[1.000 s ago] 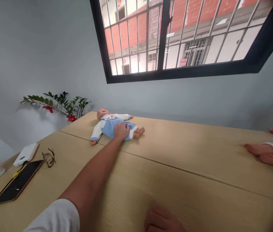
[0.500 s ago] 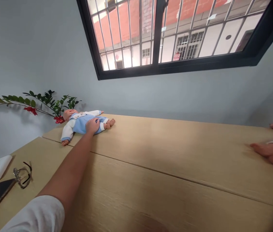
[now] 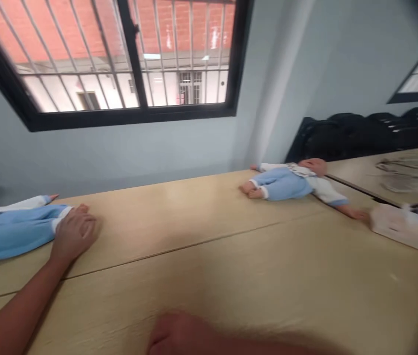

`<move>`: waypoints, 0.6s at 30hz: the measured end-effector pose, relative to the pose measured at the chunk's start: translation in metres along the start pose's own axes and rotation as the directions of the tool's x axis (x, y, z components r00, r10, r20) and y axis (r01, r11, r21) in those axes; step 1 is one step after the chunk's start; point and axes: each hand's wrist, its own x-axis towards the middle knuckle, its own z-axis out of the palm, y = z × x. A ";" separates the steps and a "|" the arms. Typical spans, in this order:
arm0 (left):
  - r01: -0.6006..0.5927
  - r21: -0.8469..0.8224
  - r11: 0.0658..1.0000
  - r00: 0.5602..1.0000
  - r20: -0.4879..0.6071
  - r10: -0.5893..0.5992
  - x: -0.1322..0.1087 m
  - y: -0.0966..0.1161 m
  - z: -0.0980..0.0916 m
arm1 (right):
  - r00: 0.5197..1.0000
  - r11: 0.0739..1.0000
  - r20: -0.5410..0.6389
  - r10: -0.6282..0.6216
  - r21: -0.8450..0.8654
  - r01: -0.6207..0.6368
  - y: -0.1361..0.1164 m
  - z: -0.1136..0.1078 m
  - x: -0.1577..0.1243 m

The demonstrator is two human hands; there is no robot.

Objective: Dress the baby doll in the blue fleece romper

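Note:
A baby doll [image 3: 12, 231] in light blue overalls and white sleeves lies on its back at the left, its head cut off by the frame. My left hand [image 3: 75, 232] is closed over that doll's feet, with some toes showing past the fingers. Low in the view my right hand [image 3: 179, 333] hovers over or rests on the table; it is blurred, and its fingers are not clear. A second, similarly dressed doll [image 3: 286, 182] lies farther right, feet toward the left, touched by neither hand.
The wooden table [image 3: 209, 266] has a seam running across it. Near the second doll's hand lies a pale tissue pack or box [image 3: 397, 224], blurred. Tangled cords [image 3: 416, 172] lie on the table at the far right, and black chairs [image 3: 353, 133] stand behind. A barred window [image 3: 140, 111] is above.
My view has swung right, bringing the whole second doll into sight. My left hand has moved from the first doll's thigh down to its feet. My right hand has come into view more fully.

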 end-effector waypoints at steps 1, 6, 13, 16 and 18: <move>-0.117 -0.032 0.993 0.988 0.098 0.120 0.000 0.021 0.005 | 0.999 0.999 -0.039 0.014 -0.034 -0.016 0.000 -0.003 0.001; -0.172 -0.136 0.976 0.954 0.225 0.200 -0.022 0.141 0.002 | 0.905 0.936 -0.404 0.131 -0.251 -0.247 0.026 -0.060 -0.012; 0.094 -0.225 0.970 0.835 0.548 0.046 -0.048 0.239 -0.013 | 0.274 0.580 -0.933 0.231 -0.094 -0.809 0.109 -0.230 -0.120; 0.172 -0.139 0.975 0.813 0.580 -0.060 -0.045 0.247 -0.016 | 0.037 0.467 -0.985 0.168 0.047 -0.883 0.133 -0.267 -0.151; 0.189 -0.120 0.975 0.809 0.582 -0.086 -0.042 0.246 -0.017 | -0.002 0.416 -0.989 0.145 0.063 -0.907 0.146 -0.280 -0.157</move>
